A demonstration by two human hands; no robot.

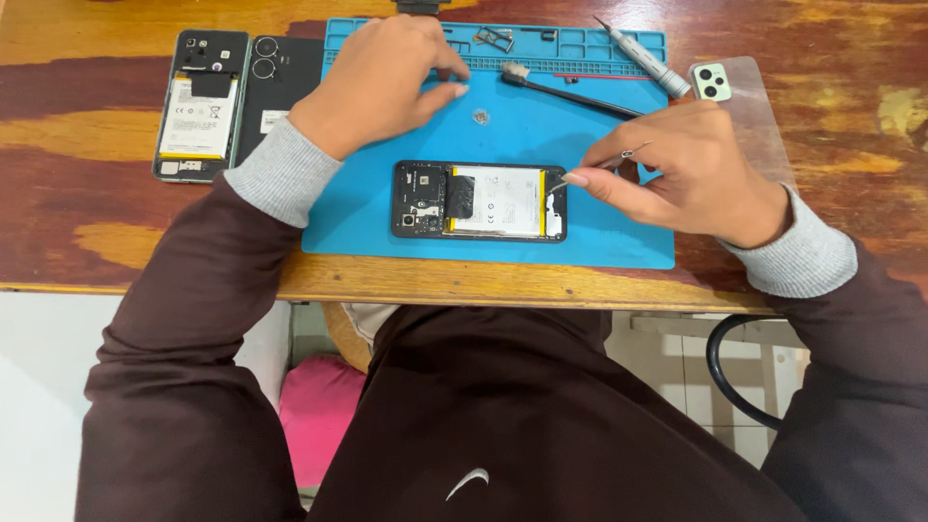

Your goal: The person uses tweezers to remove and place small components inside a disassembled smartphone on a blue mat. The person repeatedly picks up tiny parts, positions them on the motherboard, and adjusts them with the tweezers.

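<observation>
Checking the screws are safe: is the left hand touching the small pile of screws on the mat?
Apart: the head view shows bare blue mat between left hand and screws.

**Wooden table and what lies on it**

Wooden table [97, 116]: worn top, reddish-brown patches over yellow grain. A blue work mat [503, 126] lies flat near the front edge, with a ridged tray strip along its far side. To the mat's left, directly on the wood: a second opened phone [198, 106] with its battery exposed, and a black back cover [280, 82] just beside it, touching or nearly so. At the mat's right: a clear sheet [759, 121] lying partly over the mat's edge.
</observation>
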